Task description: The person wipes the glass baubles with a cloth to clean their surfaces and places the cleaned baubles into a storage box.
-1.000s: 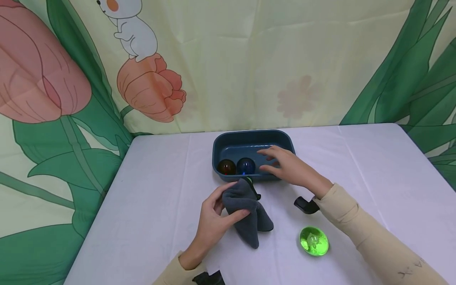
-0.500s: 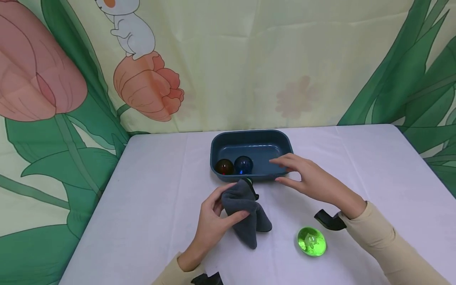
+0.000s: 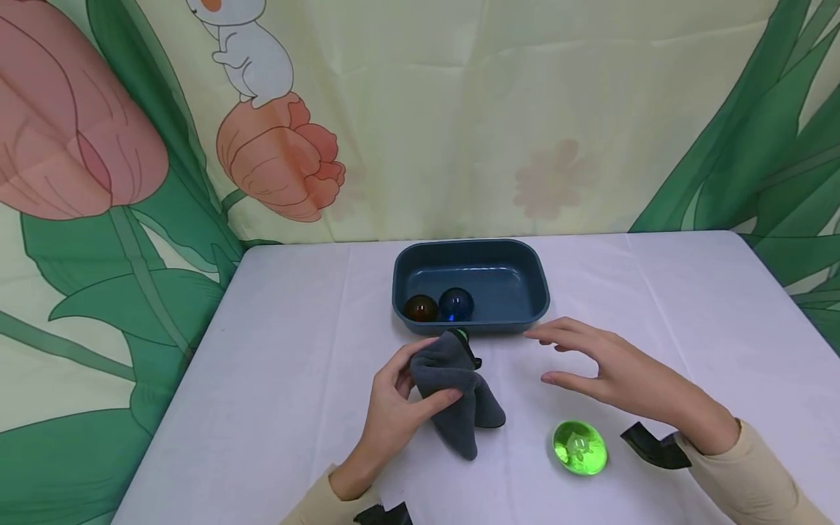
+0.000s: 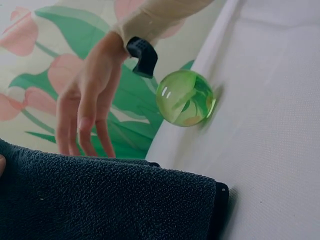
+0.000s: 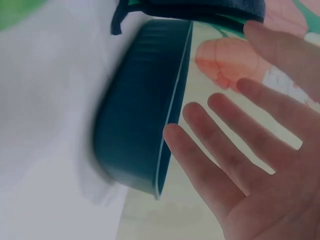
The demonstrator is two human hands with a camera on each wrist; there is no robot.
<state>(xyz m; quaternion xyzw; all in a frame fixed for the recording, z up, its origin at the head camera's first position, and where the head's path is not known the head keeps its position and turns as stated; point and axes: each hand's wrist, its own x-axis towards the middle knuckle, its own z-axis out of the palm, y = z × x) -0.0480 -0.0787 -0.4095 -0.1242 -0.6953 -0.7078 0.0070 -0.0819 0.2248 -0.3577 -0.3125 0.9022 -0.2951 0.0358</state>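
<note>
Hands update from my feed: right hand [image 3: 617,372] has pulled back out of the blue tray [image 3: 537,292], fingers spread and empty, now just above the green ball [image 3: 579,447] near the table's front edge. Left hand [image 3: 394,408] still grips the grey cloth [image 3: 456,386], so I'd guess green's next.

Plenty of open worktop [image 3: 289,364] on the left and far right, but the middle's crowded: the blue tray [image 3: 537,292] sits up front, the grey cloth [image 3: 456,386] just below it, and the green ball [image 3: 579,447] nearby.
</note>
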